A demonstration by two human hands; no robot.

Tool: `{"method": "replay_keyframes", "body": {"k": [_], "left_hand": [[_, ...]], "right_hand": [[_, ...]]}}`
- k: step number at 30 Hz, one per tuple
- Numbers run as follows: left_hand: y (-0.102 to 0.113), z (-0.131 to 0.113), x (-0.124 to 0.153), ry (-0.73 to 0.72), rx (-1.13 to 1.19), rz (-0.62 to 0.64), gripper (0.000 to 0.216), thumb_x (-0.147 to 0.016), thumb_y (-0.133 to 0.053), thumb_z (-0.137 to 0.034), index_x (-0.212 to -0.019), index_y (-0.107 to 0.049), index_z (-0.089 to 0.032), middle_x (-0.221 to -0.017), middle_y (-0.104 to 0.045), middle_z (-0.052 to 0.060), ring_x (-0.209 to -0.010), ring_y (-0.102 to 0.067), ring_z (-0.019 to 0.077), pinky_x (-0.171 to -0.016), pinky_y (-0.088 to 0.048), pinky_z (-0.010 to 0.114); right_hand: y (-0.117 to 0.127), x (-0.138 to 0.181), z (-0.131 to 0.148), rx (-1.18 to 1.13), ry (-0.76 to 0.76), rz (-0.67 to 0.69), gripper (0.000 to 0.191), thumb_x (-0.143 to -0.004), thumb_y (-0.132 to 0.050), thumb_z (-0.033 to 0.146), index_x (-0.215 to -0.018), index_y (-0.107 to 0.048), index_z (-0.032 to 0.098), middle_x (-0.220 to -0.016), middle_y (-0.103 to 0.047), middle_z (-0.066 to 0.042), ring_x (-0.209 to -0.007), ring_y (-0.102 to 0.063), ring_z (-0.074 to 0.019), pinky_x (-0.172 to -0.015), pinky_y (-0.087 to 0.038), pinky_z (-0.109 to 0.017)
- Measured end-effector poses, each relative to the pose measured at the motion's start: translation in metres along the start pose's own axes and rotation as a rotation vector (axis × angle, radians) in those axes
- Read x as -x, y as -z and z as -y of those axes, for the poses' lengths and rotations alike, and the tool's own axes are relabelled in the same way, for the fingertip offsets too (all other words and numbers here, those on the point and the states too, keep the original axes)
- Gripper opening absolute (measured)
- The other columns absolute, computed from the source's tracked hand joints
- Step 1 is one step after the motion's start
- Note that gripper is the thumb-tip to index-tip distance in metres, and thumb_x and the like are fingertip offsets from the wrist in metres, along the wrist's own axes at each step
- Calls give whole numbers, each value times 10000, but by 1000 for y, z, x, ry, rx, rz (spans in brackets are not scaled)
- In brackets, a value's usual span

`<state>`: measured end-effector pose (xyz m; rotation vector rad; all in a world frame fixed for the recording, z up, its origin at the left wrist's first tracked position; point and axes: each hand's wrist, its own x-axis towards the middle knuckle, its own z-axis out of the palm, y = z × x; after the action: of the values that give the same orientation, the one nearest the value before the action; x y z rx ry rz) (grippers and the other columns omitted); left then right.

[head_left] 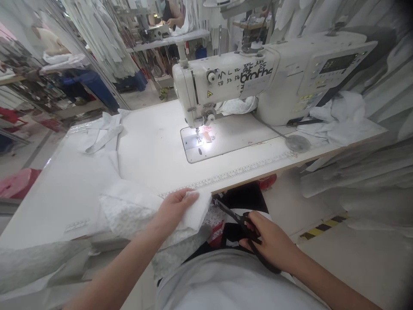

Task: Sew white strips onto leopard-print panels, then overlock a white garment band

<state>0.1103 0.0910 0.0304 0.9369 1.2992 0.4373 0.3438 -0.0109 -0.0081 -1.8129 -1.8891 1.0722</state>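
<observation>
My left hand (176, 206) pinches a folded edge of white fabric (196, 209) at the front edge of the sewing table. More of that cloth, with a faint pattern, spreads left over the table and hangs down in front. In my right hand (269, 239) is a pair of black-handled scissors (237, 217), its fingers wrapped round the handles. The blades point up and left, with their tips close beside the fabric's right corner. Whether the tips touch the cloth I cannot tell.
A white sewing machine (222, 82) with a lit needle area stands behind my hands. A measuring tape strip (238, 172) runs along the table's front edge. White cloth pieces (103, 133) lie at left, and a bundle (338, 116) lies at right. Another person's hand (176, 21) shows far back.
</observation>
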Motion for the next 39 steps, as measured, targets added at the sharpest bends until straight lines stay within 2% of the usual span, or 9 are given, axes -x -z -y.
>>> {"method": "replay_keyframes", "body": {"k": [8, 17, 22, 27, 31, 33, 35, 37, 39], "left_hand": [[1, 8, 1, -7, -13, 41, 437, -718, -608, -506, -1017, -613, -188, -733, -629, 29, -597, -569, 142, -486, -443, 223], [-8, 11, 3, -44, -109, 62, 384, -732, -589, -495, -896, -636, -152, -688, -622, 26, -576, -546, 129, -484, -422, 210], [-8, 11, 3, -21, -152, 58, 377, -736, -580, -483, -926, -629, -160, -746, -643, 44, -618, -575, 157, -508, -451, 240], [-13, 15, 1, -12, -234, 76, 340, -755, -549, -465, -882, -635, -161, -693, -638, 39, -584, -566, 152, -506, -443, 244], [-16, 14, 7, -54, -307, 133, 334, -775, -516, -469, -851, -636, -167, -696, -639, 33, -583, -565, 149, -528, -441, 246], [-12, 6, 8, -89, -416, 140, 355, -792, -484, -487, -858, -641, -175, -681, -640, 27, -568, -563, 151, -512, -427, 243], [-3, -7, 1, -205, -585, 96, 351, -819, -447, -477, -910, -646, -203, -745, -661, 23, -628, -586, 167, -550, -432, 250], [7, -22, -14, -381, -806, -15, 315, -852, -408, -421, -962, -640, -238, -869, -673, 16, -765, -604, 193, -647, -440, 273], [18, -33, -35, -506, -1038, -150, 298, -867, -384, -365, -1021, -610, -245, -905, -669, 17, -823, -600, 214, -702, -431, 305]], "right_hand": [[-12, -10, 4, 44, 21, -27, 260, -730, -590, 307, -735, -348, 211, -797, -481, -2, -701, -479, -175, -570, -355, -270], [-15, -18, 8, 151, 82, -77, 316, -724, -623, 336, -713, -333, 210, -775, -469, -5, -696, -469, -179, -560, -327, -265], [-17, -19, 1, 181, 57, -48, 318, -755, -601, 357, -660, -338, 207, -674, -473, 15, -613, -458, -162, -540, -288, -261], [-19, -18, 0, 130, 66, -85, 315, -697, -648, 355, -719, -374, 203, -785, -502, -6, -694, -484, -175, -541, -303, -245], [-23, -15, -2, 122, 55, -44, 334, -733, -627, 393, -643, -370, 199, -662, -493, 16, -597, -470, -155, -525, -282, -245], [-18, -16, -1, 101, 52, -21, 365, -746, -616, 414, -602, -361, 196, -602, -475, 29, -553, -463, -141, -512, -279, -240], [-3, -24, 2, 120, 36, -67, 347, -738, -616, 406, -607, -373, 195, -612, -491, 25, -555, -478, -139, -499, -287, -232], [22, -41, 3, 199, -4, -168, 283, -727, -608, 408, -672, -430, 196, -682, -532, 3, -588, -506, -154, -490, -306, -231], [53, -68, 1, 313, -35, -271, 288, -720, -597, 441, -800, -498, 182, -790, -563, -46, -662, -536, -192, -509, -353, -251]]}}
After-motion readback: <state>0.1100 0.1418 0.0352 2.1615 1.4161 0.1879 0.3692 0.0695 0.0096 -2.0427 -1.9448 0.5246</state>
